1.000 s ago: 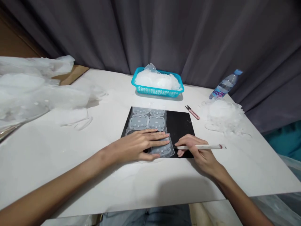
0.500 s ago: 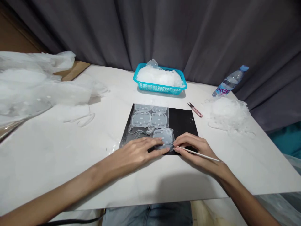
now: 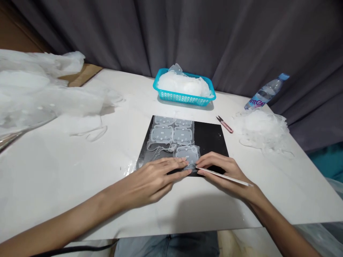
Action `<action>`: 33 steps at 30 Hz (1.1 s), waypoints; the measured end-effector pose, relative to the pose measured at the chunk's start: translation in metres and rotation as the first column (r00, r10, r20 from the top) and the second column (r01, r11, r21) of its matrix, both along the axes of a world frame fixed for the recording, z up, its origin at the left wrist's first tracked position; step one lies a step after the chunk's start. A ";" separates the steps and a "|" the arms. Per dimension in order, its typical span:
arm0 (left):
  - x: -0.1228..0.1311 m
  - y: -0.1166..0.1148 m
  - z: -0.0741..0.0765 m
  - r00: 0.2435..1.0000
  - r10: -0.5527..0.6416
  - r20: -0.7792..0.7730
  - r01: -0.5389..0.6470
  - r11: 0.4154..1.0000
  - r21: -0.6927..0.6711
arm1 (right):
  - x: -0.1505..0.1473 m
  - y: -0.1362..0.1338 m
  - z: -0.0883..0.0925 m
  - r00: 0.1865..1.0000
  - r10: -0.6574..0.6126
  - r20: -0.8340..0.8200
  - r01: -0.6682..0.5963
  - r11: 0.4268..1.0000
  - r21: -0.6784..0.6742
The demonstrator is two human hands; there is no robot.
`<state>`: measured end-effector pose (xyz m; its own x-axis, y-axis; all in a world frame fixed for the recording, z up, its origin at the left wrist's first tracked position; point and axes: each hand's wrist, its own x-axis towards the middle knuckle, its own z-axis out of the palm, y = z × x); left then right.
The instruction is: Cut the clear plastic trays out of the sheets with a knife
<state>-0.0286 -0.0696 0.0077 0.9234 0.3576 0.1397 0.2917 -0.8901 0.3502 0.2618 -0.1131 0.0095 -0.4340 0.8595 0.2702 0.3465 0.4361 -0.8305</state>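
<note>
translucent panel (image 3: pixel 187 152) lies partly under your left hand (image 3: pixel 160 175), laid flat, fingers extended; your right hand (image 3: pixel 225 167) grips a white pen-like tool (image 3: pixel 227 177) at the panel's edge. weak left-hand pressure could let the panel slip on the black mat (image 3: pixel 209 139), tearing its rim.

Before you there hangs a dark grey curtain (image 3: pixel 187 32). At your right, you have a blue-capped water bottle (image 3: pixel 268 91); small pink scissors (image 3: pixel 227 127) lie nearer to you. At your left, you see brown cardboard (image 3: pixel 80 75).
</note>
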 end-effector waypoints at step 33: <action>-0.001 -0.002 0.008 0.992 0.119 -0.046 -0.126 0.972 -0.196 | -0.015 0.004 0.002 0.988 0.138 0.074 -0.143 0.988 0.063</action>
<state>-0.0297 -0.0713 0.0155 0.8737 0.4859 0.0247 0.4088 -0.7607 0.5042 0.2472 -0.1095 0.0111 -0.5690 0.7690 0.2912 0.3334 0.5395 -0.7732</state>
